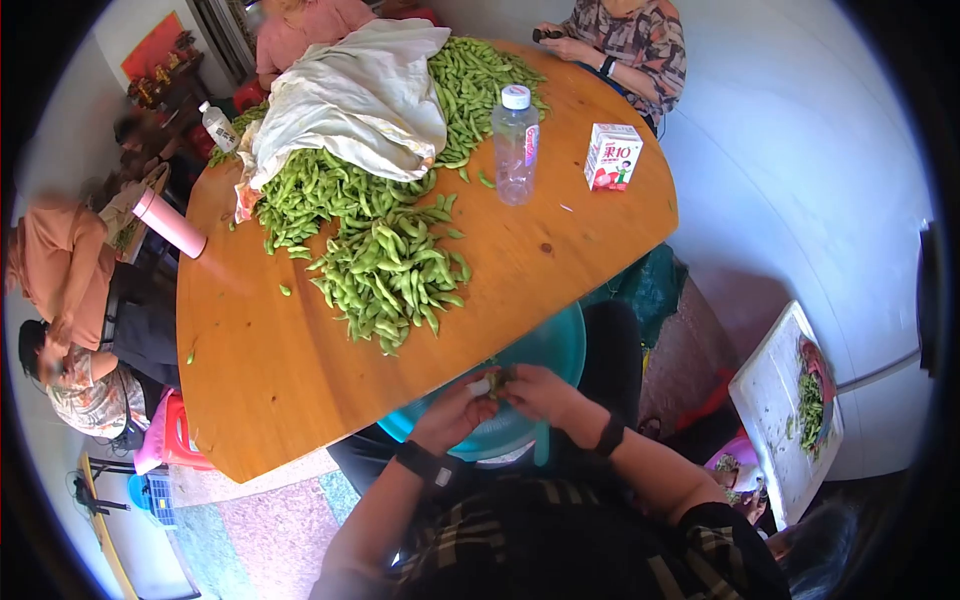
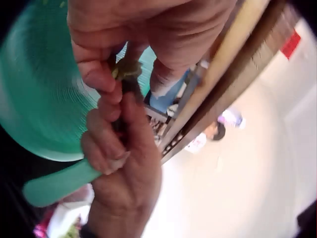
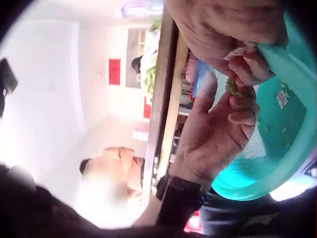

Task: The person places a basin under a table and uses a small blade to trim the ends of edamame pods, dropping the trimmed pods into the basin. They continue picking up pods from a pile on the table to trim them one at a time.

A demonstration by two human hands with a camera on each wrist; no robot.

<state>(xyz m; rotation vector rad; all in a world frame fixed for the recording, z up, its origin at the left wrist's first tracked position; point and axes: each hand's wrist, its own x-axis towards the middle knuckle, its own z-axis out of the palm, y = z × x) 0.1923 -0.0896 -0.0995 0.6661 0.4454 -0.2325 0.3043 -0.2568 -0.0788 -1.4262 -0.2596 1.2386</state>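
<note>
Over a teal plastic basin (image 1: 560, 345) at the table's edge, both hands meet at a small soybean pod (image 3: 232, 87). My left hand (image 1: 455, 412) pinches it between thumb and fingers, and the thumb carries a white wrap (image 1: 480, 387). From the other side, my right hand (image 1: 545, 395) grips the pod with curled fingers. In the left wrist view the pod (image 2: 130, 69) looks dark green and is partly covered by fingertips. A few loose beans and a small white label (image 3: 282, 99) lie inside the basin.
A heap of green pods (image 1: 390, 270), partly under a white cloth (image 1: 350, 100), covers much of the wooden table (image 1: 560, 250). A plastic bottle (image 1: 515, 150), a juice carton (image 1: 612, 157) and a pink flask (image 1: 170, 222) stand on it. Other people sit around; a white board (image 1: 775, 400) is at right.
</note>
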